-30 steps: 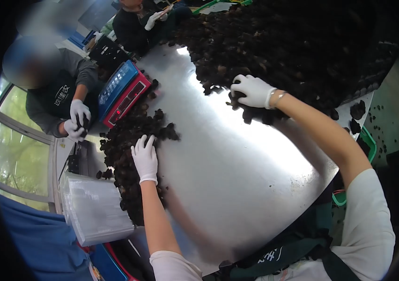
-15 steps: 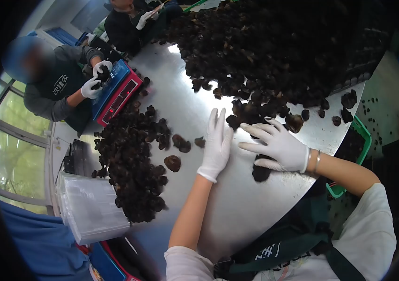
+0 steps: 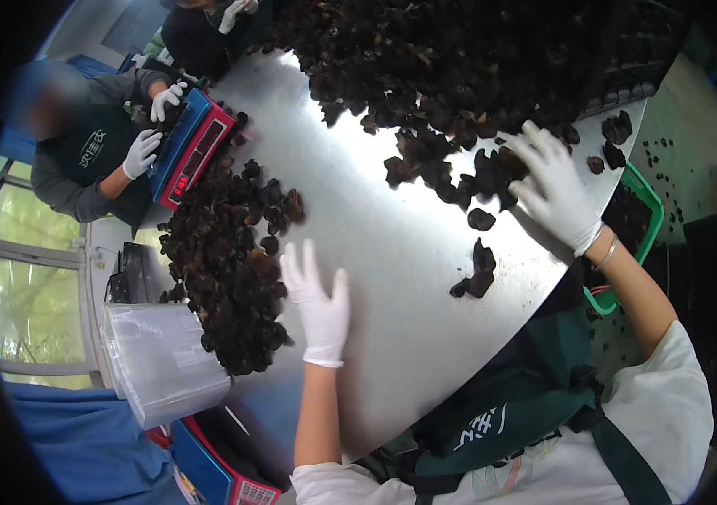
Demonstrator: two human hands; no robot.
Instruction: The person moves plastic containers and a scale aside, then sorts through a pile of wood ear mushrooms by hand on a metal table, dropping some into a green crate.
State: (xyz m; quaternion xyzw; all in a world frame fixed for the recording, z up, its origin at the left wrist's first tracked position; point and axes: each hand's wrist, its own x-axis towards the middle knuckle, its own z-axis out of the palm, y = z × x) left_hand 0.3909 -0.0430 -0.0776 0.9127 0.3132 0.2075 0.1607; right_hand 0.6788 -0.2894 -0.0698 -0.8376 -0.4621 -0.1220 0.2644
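My left hand (image 3: 322, 318), in a white glove, is spread open at the right edge of a pile of dark wood ear mushrooms (image 3: 228, 269). Its fingertips lie right beside the outer pieces. My right hand (image 3: 559, 189), also gloved and open, reaches toward the front of a much larger heap of wood ear mushrooms (image 3: 451, 63). Its fingers overlap a loose cluster (image 3: 493, 175) there. Closer to me, a single mushroom (image 3: 481, 220) and a longer dark piece (image 3: 482, 269) rest on the metal table (image 3: 400, 337).
Across the table a person (image 3: 93, 151) in white gloves works over a blue and red scale (image 3: 190, 156); another person (image 3: 207, 38) is farther back. Stacked clear plastic containers (image 3: 165, 362) stand lower left, above a second scale (image 3: 207, 467). A green crate (image 3: 646, 210) sits below the right edge.
My left hand has moved left to the smaller pile, where the loose pieces beside it are now gathered. My right hand has moved up and right, uncovering pieces. The co-worker's hands have parted.
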